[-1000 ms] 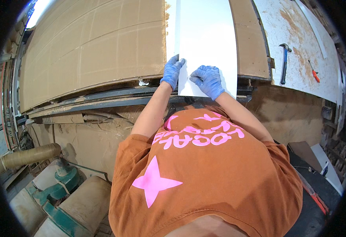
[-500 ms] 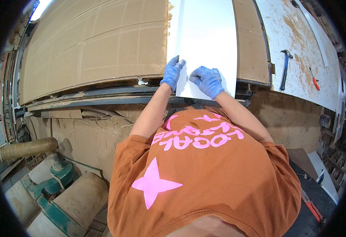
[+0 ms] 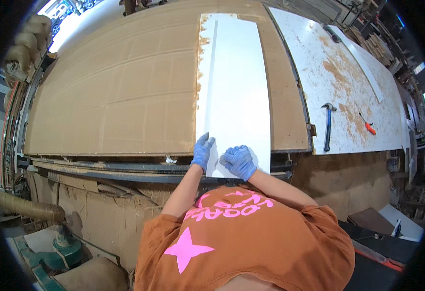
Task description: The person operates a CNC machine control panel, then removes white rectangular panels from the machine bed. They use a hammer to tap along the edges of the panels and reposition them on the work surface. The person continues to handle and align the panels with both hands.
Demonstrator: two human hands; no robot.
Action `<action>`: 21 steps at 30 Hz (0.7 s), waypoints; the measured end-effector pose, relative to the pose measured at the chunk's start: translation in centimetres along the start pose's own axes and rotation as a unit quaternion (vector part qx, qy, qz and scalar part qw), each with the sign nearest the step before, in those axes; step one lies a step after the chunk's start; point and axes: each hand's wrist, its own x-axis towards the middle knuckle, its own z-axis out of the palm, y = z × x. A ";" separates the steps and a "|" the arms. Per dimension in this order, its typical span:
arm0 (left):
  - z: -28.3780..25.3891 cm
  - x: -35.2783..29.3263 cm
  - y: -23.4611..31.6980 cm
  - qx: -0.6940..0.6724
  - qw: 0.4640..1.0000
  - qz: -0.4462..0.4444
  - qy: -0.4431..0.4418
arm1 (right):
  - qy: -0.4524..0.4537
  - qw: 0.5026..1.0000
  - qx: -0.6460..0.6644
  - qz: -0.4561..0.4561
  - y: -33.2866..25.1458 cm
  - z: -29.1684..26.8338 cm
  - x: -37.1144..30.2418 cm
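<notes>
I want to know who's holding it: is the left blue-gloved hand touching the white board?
Touching. In the head view, the left hand lies flat on the white board.

Blue gloves on left hand point(image 3: 202, 151) and right hand point(image 3: 238, 161), orange short-sleeved shirt point(image 3: 251, 242), pink star print

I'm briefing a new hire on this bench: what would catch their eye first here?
The long white panel lying lengthwise on the wide brown board, with the left hand and right hand, both in blue gloves, pressed on its near end. To the right, a hammer and a small red-handled tool lie on the dusty white table.
</notes>
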 end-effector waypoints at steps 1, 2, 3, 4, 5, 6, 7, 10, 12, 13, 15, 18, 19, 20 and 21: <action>0.0 0.0 -0.3 0.002 1.000 -0.005 -0.002 | 0.015 0.999 0.029 0.035 -0.1 0.4 -0.2; 0.0 0.2 -0.4 0.003 1.000 -0.010 -0.004 | -0.003 0.996 0.037 0.085 -0.1 0.9 0.0; 0.1 -0.1 0.0 -0.016 1.000 -0.011 -0.004 | -0.012 0.994 0.025 0.105 -0.4 1.1 0.3; 0.3 -0.4 0.6 -0.034 0.999 -0.013 -0.005 | -0.020 0.992 0.012 0.126 -0.7 1.1 0.6; 0.5 -0.6 1.0 -0.053 0.998 -0.014 -0.006 | -0.028 0.989 0.000 0.147 -0.7 1.1 0.8; 0.1 -0.6 0.4 -0.035 0.999 -0.003 0.000 | -0.027 0.990 0.003 0.139 -0.8 1.4 0.8; -0.1 -0.1 -0.3 -0.017 1.000 0.009 0.004 | -0.028 0.994 -0.005 0.102 -0.6 1.4 0.6; 0.2 -0.2 0.0 -0.006 1.000 0.005 -0.001 | -0.014 1.000 -0.021 0.007 -0.2 1.1 -0.5; 0.2 -0.5 0.0 -0.007 1.000 -0.002 -0.002 | -0.026 0.999 -0.036 -0.017 0.3 1.3 -0.8; -0.1 0.0 -0.6 -0.006 1.000 0.002 0.000 | -0.031 0.998 -0.044 -0.033 0.4 1.2 -0.5; -0.3 0.3 -1.3 -0.001 1.000 0.008 0.007 | -0.063 0.998 -0.006 0.010 0.2 1.0 -0.1; -0.1 0.2 -0.9 0.013 1.000 0.012 0.016 | -0.080 0.992 0.018 0.100 -0.6 0.5 1.0; 0.0 0.0 -0.6 0.019 1.000 0.013 0.015 | -0.081 0.987 0.021 0.135 -0.9 0.6 1.3; 0.1 -0.1 -0.3 0.024 0.999 0.015 0.014 | -0.085 0.986 0.003 0.141 -1.1 0.8 1.5; 0.1 -0.1 -0.1 0.014 1.000 0.004 0.010 | -0.088 0.985 -0.015 0.145 -1.2 1.0 1.8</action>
